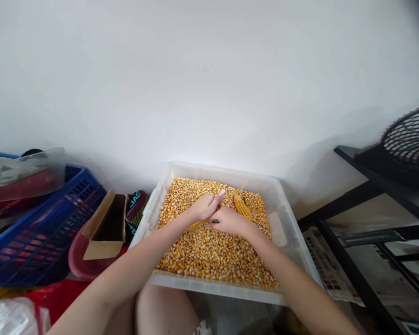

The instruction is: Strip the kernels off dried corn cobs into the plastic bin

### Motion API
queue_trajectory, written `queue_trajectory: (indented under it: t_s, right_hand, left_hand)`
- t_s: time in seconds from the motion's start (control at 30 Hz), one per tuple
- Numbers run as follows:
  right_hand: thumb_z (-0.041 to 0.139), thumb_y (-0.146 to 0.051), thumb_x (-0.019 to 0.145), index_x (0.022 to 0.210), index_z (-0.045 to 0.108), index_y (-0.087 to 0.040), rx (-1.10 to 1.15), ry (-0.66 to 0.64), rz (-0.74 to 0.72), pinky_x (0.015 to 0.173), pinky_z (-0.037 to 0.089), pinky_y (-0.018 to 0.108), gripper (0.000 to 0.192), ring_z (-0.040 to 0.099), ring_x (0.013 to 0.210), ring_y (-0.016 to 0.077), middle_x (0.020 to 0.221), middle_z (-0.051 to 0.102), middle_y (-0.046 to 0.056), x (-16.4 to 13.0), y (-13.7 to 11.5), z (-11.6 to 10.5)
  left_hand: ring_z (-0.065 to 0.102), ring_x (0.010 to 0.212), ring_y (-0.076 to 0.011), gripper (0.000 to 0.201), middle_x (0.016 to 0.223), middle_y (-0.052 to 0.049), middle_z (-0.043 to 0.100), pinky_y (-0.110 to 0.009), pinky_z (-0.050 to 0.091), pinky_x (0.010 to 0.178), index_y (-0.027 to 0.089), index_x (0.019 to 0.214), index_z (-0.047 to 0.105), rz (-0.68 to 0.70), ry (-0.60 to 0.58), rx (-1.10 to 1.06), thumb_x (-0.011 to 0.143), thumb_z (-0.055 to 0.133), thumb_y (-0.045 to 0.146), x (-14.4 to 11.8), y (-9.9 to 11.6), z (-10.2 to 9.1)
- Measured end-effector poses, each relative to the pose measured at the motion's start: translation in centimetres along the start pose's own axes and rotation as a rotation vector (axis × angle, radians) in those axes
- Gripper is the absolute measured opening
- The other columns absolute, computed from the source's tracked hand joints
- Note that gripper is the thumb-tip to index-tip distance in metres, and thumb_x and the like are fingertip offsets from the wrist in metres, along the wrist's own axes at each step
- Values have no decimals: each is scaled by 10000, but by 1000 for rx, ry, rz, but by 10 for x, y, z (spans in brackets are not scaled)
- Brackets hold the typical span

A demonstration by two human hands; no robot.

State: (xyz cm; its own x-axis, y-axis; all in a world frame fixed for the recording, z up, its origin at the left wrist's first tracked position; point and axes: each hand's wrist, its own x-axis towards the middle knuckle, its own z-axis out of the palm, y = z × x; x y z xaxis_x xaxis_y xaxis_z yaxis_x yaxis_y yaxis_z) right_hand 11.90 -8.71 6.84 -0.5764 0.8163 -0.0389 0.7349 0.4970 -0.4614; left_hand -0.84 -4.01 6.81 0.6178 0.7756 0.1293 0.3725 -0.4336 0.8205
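Both hands meet over the clear plastic bin (282, 204) of loose yellow corn kernels (209, 251); left hand (204, 207) clamped on a dried yellow corn cob (195, 226), angled low w/ its end poking out, prob so kernels drop straight in; right hand (230, 221) closed on a small green-handled tool (215, 221) pressed to it. 2nd cob (242, 207) lies on the kernels just beyond. Blue plastic crate (38, 232) & open cardboard box (106, 228) off left

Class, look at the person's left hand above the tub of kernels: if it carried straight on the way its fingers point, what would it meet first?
Probably the yellow corn cob lying on the loose kernels, just beyond the left hand; depth is hard to judge.
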Motion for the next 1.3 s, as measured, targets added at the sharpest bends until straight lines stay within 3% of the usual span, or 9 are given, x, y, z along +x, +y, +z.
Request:
queue_trajectory:
  t_s: [0.1,0.27,0.47,0.67,0.87,1.13,1.3]
  right_hand:
    - [544,-294,777,651,660,-175,8,5,-2,508,297,211,208,471,502,101,573,616,7,-2,-2,-7]
    - [461,-311,842,749,645,-176,60,307,45,565,330,209,247,498,547,99,629,621,6,-3,-6,-19]
    - [441,-281,856,802,645,-186,4,438,33,632,367,214,231,557,624,118,725,657,27,0,-4,-7]
    - [425,-276,868,797,632,-186,-83,432,26,635,365,209,236,573,645,119,738,659,24,0,-5,-7]
    - [386,-265,881,732,597,-168,-312,424,125,573,298,224,276,539,578,119,661,631,36,0,-19,1]
    - [370,-287,890,697,574,-169,-175,408,228,539,290,208,304,515,539,103,612,610,9,1,-19,4]
    - [368,-201,880,764,595,-145,-347,341,221,567,302,229,261,555,620,136,715,643,67,2,-25,9]
  left_hand:
    - [519,557,-132,612,555,-23,560,-252,385,619,155,600,564,-1,39,-168,861,156,528,6,-4,-12]
    - [516,472,-110,577,479,-12,525,-243,417,576,151,547,502,-41,142,-378,843,213,553,11,-4,-40]
    - [518,455,-110,588,427,-5,509,-237,427,578,149,499,514,-54,69,-376,834,254,556,12,-8,-43]
    - [523,466,-111,589,442,-12,526,-240,425,603,150,491,511,-56,77,-363,848,232,526,13,-11,-39]
    - [509,459,-105,582,424,1,499,-225,419,589,155,487,504,-81,138,-291,848,239,528,15,-17,-32]
    - [489,430,-102,577,419,9,478,-218,395,516,163,513,482,-68,199,-296,858,192,524,18,-24,-21]
    - [497,435,-106,576,425,10,488,-229,402,540,163,536,498,-64,208,-307,862,181,516,18,-26,-21]
